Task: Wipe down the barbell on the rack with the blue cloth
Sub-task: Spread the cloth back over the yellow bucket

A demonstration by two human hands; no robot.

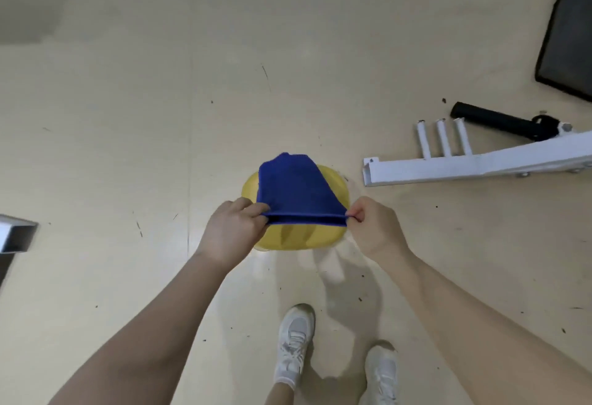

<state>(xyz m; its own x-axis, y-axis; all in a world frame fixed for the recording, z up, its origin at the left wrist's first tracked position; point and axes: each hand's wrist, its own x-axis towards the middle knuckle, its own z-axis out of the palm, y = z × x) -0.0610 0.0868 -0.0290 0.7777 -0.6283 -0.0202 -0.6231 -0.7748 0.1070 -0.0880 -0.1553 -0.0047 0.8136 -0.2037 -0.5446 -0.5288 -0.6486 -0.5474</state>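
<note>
Left hand point(232, 228) and right hand point(373, 228) are each pinching an end of the cloth point(296, 186), stretching it left-right over a yellow basin point(288, 238); barbell point(499, 124) is lying far right, nearer the right hand.

The blue cloth point(298, 186) hides most of the yellow basin point(294, 238) — the black pad point(568, 39) is cut off at right.

Both hands point(232, 231) point(373, 228) pinch blue cloth point(296, 188) above basin point(294, 238).
</note>
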